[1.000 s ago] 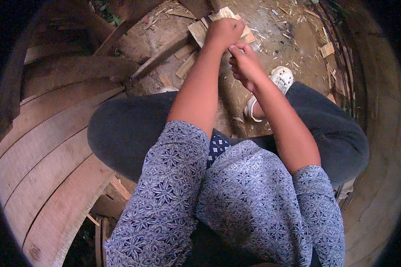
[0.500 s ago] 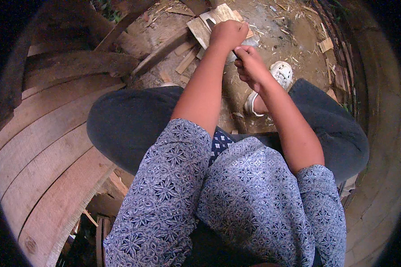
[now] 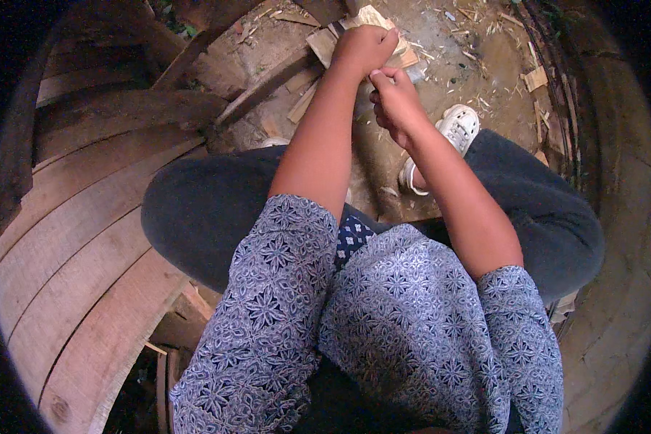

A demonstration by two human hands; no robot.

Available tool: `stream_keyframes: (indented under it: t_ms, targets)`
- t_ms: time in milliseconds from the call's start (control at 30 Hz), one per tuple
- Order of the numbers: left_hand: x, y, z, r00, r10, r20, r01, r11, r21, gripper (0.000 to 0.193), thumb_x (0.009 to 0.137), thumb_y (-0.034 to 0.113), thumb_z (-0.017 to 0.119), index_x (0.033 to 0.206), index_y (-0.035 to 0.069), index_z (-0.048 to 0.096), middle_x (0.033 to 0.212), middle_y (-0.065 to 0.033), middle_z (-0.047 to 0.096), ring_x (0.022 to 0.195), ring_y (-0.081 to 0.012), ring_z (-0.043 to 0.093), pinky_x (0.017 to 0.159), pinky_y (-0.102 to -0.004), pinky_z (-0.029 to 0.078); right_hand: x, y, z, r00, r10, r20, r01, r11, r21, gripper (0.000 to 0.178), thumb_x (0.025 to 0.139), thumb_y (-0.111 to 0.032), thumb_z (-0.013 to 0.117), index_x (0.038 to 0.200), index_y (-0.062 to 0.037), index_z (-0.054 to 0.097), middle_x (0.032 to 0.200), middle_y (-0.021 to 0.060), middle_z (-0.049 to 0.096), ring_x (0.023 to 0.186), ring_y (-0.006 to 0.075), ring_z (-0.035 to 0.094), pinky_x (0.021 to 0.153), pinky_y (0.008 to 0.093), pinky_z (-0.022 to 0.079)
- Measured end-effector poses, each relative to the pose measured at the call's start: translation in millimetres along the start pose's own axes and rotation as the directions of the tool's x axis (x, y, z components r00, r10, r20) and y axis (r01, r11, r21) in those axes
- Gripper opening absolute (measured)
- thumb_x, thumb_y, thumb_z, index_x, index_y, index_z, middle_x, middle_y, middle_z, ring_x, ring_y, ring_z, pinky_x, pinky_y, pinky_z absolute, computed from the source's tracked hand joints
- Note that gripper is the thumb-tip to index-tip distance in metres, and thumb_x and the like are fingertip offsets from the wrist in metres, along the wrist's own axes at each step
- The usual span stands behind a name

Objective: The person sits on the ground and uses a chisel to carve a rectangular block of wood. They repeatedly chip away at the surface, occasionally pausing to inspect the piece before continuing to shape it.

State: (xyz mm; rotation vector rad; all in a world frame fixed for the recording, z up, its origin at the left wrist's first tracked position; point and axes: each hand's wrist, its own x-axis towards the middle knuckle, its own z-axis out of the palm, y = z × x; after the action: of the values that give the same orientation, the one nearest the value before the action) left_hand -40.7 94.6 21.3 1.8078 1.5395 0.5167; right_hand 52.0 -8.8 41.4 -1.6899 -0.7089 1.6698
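Observation:
Both my arms reach forward over the ground. My left hand (image 3: 367,52) is a closed fist above some pale pieces of wood (image 3: 322,46) lying far forward. Something thin and dark shows by the fist's far left side, too small to name. My right hand (image 3: 398,103) is just behind it on the right, fingers curled and thumb on top, its tip close to the left wrist. What either hand grips is hidden by the fingers.
Curved-looking wooden planks (image 3: 87,239) fill the left side. A beam (image 3: 267,85) slants in beside the pale wood. Wood chips and splinters (image 3: 495,32) litter the dirt floor. My right foot wears a white clog (image 3: 459,126). A low wall or ledge (image 3: 622,217) runs along the right.
Both hands have shifted slightly left, and the right hand is now closer against the left wrist. A dark strip seen between the hands before is now hidden.

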Motion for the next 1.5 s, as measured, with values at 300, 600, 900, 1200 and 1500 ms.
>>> stream_keyframes:
  t_ms: [300,600,900,1200,1500]
  targets:
    - [-28.2,-4.4,29.5,0.815,0.171,-0.554,-0.158,0.985,0.072,0.026,0.086,0.032,0.062,0.078,0.009,0.070,0.086,-0.0126,0.068,0.087,-0.0357,0.063,0.086,-0.0468,0.045,-27.7,-22.1,-45.6,0.998,0.056,0.036,-0.060,0.993,0.105,0.028,0.096,-0.032,0.063,0.116,-0.0161,0.053,0.067,-0.0041,0.048,0.044,0.0048,0.034,0.038,0.0223,0.024]
    - [-53.8,-31.9,22.3,0.917,0.074,-0.391,0.148,0.849,0.507,0.074,0.091,0.046,0.059,0.146,0.001,0.040,0.154,-0.0221,0.032,0.142,-0.0411,0.029,0.114,-0.0604,0.020,-18.7,-16.3,-65.8,0.976,-0.038,-0.212,0.074,0.984,0.164,0.031,0.094,-0.031,0.066,0.117,-0.0142,0.054,0.067,-0.0024,0.051,0.045,0.0063,0.036,0.039,0.0235,0.026]
    - [-51.1,-22.4,35.8,0.950,0.132,-0.284,0.069,0.796,0.602,0.075,0.095,0.041,0.054,0.146,-0.010,0.036,0.157,-0.0286,0.026,0.148,-0.0446,0.018,0.121,-0.0553,0.007,-9.7,-5.5,-56.6,0.974,-0.091,-0.209,0.085,0.996,-0.035,0.035,0.096,-0.033,0.064,0.122,-0.0136,0.051,0.064,-0.0022,0.049,0.044,0.0074,0.037,0.037,0.0253,0.024]
    - [-70.7,-15.1,36.1,0.914,0.398,-0.075,-0.319,0.823,0.470,0.060,0.096,0.039,0.053,0.137,-0.005,0.052,0.149,-0.0274,0.041,0.141,-0.0408,0.038,0.119,-0.0498,0.025,-11.6,-7.3,-54.8,0.980,-0.053,-0.193,0.054,0.999,-0.001,0.036,0.096,-0.036,0.063,0.121,-0.0137,0.050,0.066,-0.0016,0.049,0.045,0.0078,0.038,0.037,0.0255,0.026]
    - [-86.7,-23.0,20.3,0.949,0.286,-0.131,-0.200,0.871,0.448,0.058,0.093,0.036,0.059,0.141,0.005,0.051,0.154,-0.0225,0.037,0.143,-0.0405,0.033,0.118,-0.0559,0.021,-13.8,-7.4,-63.3,0.991,-0.030,-0.134,0.026,0.999,-0.037,0.035,0.097,-0.037,0.060,0.120,-0.0113,0.051,0.072,0.0019,0.054,0.046,0.0094,0.040,0.039,0.0266,0.028]
